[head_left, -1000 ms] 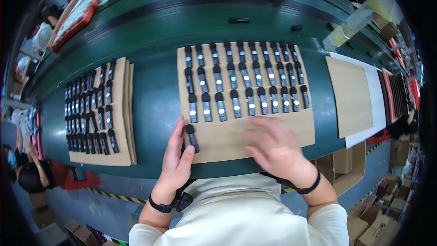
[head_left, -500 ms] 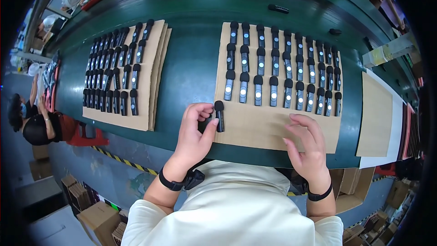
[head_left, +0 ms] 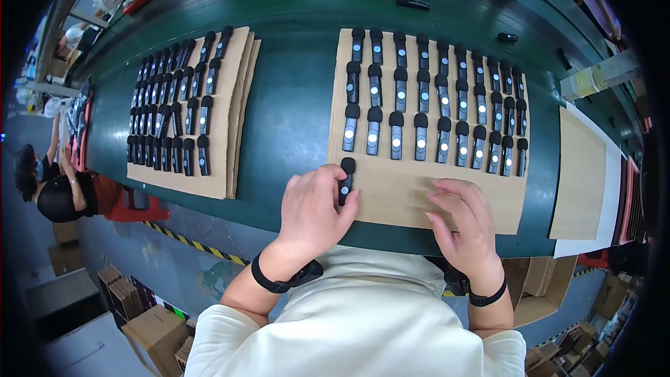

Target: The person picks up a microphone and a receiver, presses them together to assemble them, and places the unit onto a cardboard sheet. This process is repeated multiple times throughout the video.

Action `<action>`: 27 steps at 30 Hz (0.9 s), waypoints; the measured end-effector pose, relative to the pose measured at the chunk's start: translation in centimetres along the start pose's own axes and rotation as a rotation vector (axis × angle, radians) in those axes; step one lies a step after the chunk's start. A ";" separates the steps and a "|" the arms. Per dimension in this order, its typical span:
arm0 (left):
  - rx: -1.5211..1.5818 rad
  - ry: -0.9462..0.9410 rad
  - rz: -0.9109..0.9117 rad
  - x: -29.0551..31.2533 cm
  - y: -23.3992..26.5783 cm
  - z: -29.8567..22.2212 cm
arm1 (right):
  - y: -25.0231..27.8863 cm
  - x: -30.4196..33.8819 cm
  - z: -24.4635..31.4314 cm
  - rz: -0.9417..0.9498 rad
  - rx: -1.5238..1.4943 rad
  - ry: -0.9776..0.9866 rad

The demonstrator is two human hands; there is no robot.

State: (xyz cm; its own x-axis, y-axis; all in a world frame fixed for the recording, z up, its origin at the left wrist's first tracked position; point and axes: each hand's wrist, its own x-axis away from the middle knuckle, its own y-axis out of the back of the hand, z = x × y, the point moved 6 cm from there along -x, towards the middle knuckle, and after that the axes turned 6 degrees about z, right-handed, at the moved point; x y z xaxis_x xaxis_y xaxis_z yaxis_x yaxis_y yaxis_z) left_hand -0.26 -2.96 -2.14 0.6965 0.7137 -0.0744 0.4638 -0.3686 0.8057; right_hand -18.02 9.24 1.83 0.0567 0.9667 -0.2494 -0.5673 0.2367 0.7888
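My left hand (head_left: pixel 314 206) pinches a small black wireless microphone (head_left: pixel 347 180) between thumb and fingers, over the left front part of a cardboard sheet (head_left: pixel 391 199). The microphone has a dark foam top, pointing away from me, and a pale round spot on its body. My right hand (head_left: pixel 466 223) hovers at the sheet's front right, fingers curved and apart, holding nothing. Farther back on the same sheet, several like microphones (head_left: pixel 396 136) lie in three rows, foam tops away from me, most with their pale spots facing up.
Left on the green table (head_left: pixel 293 63), stacked cardboard sheets (head_left: pixel 222 146) carry more rows of microphones. A loose microphone (head_left: pixel 413 3) and another small black piece (head_left: pixel 507 38) lie at the back. Cardboard (head_left: pixel 579 174) rests at right. Another person (head_left: pixel 59 185) works far left.
The microphone in my left hand has turned from its plain dark side to the side with the pale spot. My left hand has shifted slightly right; my right hand stays nearly in place.
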 end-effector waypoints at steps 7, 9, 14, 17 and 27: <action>-0.119 -0.066 -0.074 0.0 0.3 -0.3 | -0.3 -0.2 -0.2 0.013 -0.005 0.003; -0.145 -0.089 -0.107 -0.4 0.5 -0.3 | -0.3 -0.2 -0.2 0.026 -0.006 0.000; -0.146 -0.106 -0.103 -0.6 0.8 -0.3 | -0.3 -0.2 -0.3 0.026 -0.008 0.009; -0.106 -0.118 -0.083 -0.7 0.9 -0.3 | -0.1 -0.3 -0.4 0.031 0.010 0.010; 0.148 -0.110 -0.171 -6.1 7.5 0.1 | 7.2 -1.8 -3.1 0.041 0.132 -0.037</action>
State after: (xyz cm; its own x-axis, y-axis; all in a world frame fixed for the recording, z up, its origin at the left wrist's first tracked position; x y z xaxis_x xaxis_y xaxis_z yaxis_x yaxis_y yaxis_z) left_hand -0.93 -10.10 4.32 0.6525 0.7072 -0.2723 0.6495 -0.3368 0.6817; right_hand -24.81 8.92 6.21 0.0673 0.9781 -0.1967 -0.4572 0.2055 0.8653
